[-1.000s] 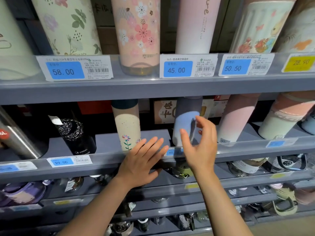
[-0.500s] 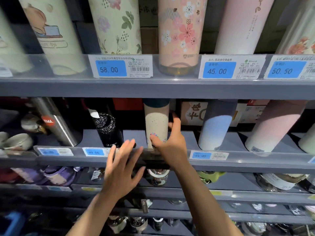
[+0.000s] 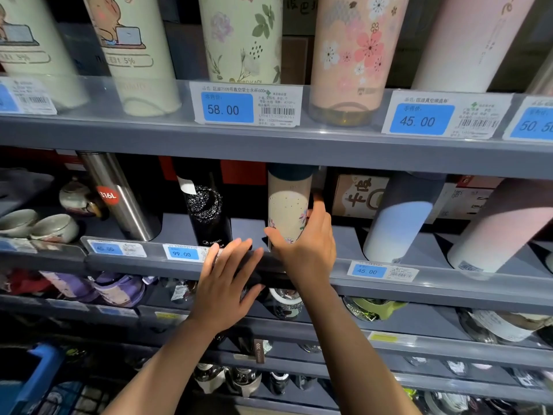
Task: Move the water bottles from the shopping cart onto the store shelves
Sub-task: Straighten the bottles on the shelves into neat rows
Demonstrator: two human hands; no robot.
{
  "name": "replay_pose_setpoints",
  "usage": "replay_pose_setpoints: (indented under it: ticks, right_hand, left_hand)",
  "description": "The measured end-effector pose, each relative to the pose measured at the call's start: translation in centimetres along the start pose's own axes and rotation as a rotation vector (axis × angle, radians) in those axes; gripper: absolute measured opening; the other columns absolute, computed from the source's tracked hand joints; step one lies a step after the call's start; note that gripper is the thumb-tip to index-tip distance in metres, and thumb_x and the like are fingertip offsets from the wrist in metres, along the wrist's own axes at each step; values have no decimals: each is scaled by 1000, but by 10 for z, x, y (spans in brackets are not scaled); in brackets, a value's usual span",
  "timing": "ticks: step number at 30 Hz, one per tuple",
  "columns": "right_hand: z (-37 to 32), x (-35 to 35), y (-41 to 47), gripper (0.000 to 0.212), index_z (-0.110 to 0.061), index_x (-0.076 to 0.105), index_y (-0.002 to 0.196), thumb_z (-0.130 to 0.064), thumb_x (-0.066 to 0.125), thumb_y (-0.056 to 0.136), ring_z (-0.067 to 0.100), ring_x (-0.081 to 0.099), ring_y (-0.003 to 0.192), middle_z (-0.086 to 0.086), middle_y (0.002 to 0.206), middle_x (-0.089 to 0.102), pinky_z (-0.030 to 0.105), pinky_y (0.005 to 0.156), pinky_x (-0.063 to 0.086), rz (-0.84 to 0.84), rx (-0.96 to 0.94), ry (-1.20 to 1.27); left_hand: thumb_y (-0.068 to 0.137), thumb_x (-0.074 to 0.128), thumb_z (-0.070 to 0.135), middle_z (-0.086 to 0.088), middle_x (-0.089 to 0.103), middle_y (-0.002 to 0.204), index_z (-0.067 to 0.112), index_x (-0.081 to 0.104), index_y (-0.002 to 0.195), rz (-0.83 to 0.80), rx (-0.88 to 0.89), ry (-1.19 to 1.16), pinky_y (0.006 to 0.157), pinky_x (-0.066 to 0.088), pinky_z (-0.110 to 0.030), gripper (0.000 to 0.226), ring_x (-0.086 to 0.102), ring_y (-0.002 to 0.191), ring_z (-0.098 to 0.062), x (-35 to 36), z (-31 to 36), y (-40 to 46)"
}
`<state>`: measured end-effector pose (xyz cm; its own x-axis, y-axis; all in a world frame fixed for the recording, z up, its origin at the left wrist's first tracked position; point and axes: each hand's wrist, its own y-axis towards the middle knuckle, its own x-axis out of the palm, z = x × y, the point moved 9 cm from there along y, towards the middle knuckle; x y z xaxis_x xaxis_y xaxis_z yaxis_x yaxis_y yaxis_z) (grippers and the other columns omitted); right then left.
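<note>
Flat and spread, the left hand (image 3: 227, 283) hovers at the middle shelf rail (image 3: 449, 283), holding nothing. Just right of it, the right hand (image 3: 308, 244) wraps the base of the cream floral bottle (image 3: 287, 211), which stands upright between the black bottle (image 3: 208, 214) and the blue-white bottle (image 3: 398, 223).

Upper shelf edge tags (image 3: 247, 103) read 58.00 and 45.00; lower edge's 99.00; steel flask (image 3: 119, 196) sticker says 316L.
</note>
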<state>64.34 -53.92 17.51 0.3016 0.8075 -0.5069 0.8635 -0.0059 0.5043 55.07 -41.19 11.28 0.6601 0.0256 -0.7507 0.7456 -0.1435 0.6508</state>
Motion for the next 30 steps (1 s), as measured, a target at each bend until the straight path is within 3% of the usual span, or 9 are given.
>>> replay_pose_setpoints:
  ticks: [6,12,16,20,30]
  right_hand:
    - [4,8,1,89,-9,33,142,-35,79,70,25,56,107,4,116,59,41,96,42,-113,-20,-8]
    - [2,5,0,95,-3,41,136,-45,83,62,32,57,100,12,114,58,43,83,46,9,16,-151]
    - [4,7,1,97,-11,29,143,-50,77,69,28,51,112,7,125,50,41,96,37,-91,35,-139]
    - [4,6,-2,96,-17,22,144,-48,76,71,25,51,113,2,126,52,39,99,35,-136,9,-114]
    - [5,5,2,76,-17,36,129,-48,74,71,27,57,99,1,110,59,43,89,45,-152,17,-108]
  left_hand:
    - [90,50,43,-10,38,143,16,34,145,4,-9,7,119,10,-49,63,39,133,-31,1,0,0]
    - [87,51,42,-9,41,142,16,34,144,-19,-19,45,117,14,-50,65,39,132,-31,2,1,0]
    - [88,51,42,-9,42,140,16,36,143,-1,-18,49,115,17,-50,63,40,132,-31,-1,2,1]
    - [88,51,42,-10,42,141,16,36,143,-2,-22,52,116,16,-50,63,39,132,-31,1,2,0]
    - [89,49,45,-8,39,142,17,37,141,-7,-35,73,117,16,-50,61,38,134,-29,2,1,-1]
